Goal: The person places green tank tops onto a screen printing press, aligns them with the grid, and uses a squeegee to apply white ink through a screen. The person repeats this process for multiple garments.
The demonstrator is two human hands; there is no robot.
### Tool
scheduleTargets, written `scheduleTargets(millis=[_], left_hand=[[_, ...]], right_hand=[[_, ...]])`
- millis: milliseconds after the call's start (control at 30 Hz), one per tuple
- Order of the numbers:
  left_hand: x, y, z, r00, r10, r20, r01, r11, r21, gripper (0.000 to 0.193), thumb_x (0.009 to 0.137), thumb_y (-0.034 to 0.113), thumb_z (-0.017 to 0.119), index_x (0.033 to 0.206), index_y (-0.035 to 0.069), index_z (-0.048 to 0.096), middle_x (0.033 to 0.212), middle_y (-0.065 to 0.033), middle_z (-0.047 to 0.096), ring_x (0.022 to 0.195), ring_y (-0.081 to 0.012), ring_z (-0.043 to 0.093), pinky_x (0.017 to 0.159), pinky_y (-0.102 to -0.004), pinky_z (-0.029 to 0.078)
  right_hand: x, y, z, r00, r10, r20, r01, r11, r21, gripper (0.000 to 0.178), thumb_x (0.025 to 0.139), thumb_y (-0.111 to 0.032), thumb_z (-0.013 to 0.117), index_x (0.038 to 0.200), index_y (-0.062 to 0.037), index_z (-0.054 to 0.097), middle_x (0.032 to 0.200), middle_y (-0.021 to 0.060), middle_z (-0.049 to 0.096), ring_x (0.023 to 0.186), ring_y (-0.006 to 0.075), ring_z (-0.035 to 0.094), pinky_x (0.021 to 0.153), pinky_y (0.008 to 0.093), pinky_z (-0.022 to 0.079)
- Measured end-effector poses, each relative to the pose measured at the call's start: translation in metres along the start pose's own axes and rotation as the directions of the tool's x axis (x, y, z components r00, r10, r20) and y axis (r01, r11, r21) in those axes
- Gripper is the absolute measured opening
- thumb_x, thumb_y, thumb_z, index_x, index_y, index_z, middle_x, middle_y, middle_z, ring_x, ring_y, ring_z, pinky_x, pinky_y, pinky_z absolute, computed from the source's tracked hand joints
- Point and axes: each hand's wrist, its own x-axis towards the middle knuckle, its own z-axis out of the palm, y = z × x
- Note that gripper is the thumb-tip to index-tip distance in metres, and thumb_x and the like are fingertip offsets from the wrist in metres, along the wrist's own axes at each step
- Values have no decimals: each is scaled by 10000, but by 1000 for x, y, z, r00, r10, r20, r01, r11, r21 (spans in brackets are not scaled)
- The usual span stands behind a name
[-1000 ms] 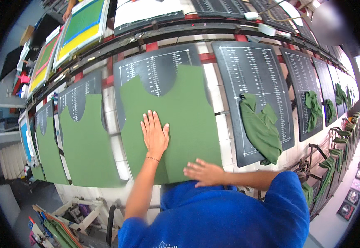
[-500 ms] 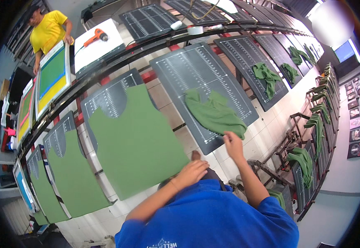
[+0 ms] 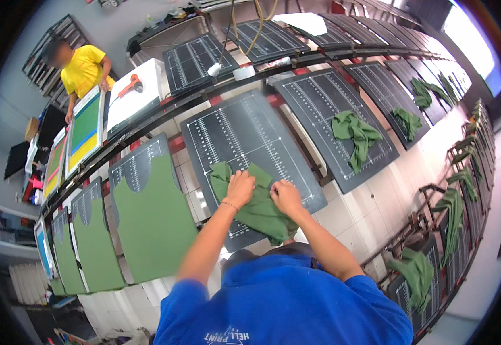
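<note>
A crumpled green shirt panel (image 3: 257, 211) lies on the lower part of a dark printing board (image 3: 233, 129) with white ruled marks. My left hand (image 3: 241, 190) is closed on the cloth's upper middle, fingers bent down into it. Gathered at the right edge of the same cloth, my right hand (image 3: 286, 197) has its fingers curled around a fold. To the left, a smooth green shirt panel (image 3: 153, 227) is spread flat on another board, its cut neck and arm edges showing.
More boards run off to the right, bearing crumpled green cloths (image 3: 357, 137). A rail (image 3: 204, 92) passes behind the boards. An orange heat gun (image 3: 131, 85) rests on a white surface near framed screens (image 3: 87, 129) and a person in yellow (image 3: 84, 69). Draped cloths (image 3: 414, 276) hang at right.
My view has shifted along the row to the right. My left hand has left the flat panel and now grips the crumpled cloth, which both hands hold and which is partly spread.
</note>
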Motion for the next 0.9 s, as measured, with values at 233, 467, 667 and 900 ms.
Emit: scheduleTargets(millis=[233,467,667,900], left_hand=[[-33,49,-106,972,57,-226,-113,963,-246,91,893,100,628,954,33,639,979,-121,637,964,-331,561,861,-435,441],[-54,57,-240,776,-57,-628,-101,972,-213,112,946,83,589,1017,-3,598,891,-153,622,830,-334,605,748,-380,484],[-47,59,-332,675,-91,-733,-44,986,-164,117,955,102,564,1009,4,597,899,-185,640,828,-397,629,763,-411,501],[-18,104,-355,592,308,-745,-197,951,237,448,833,143,719,1212,10,522,1371,-217,496,1267,-346,507,993,-415,433]], right_hand=[[10,-36,-59,969,-188,161,73,839,540,341,893,-244,709,1095,-10,565,810,113,603,767,266,619,719,406,482],[35,-80,-188,863,-296,409,134,915,380,186,846,-123,625,977,8,637,681,123,568,669,281,608,686,389,488],[60,-89,-260,953,-297,-52,281,812,511,134,893,-42,498,957,21,596,820,66,591,767,138,564,717,293,459],[69,-168,-312,865,-408,-292,502,709,495,121,922,-35,563,1030,5,602,857,12,596,816,77,535,738,239,436]])
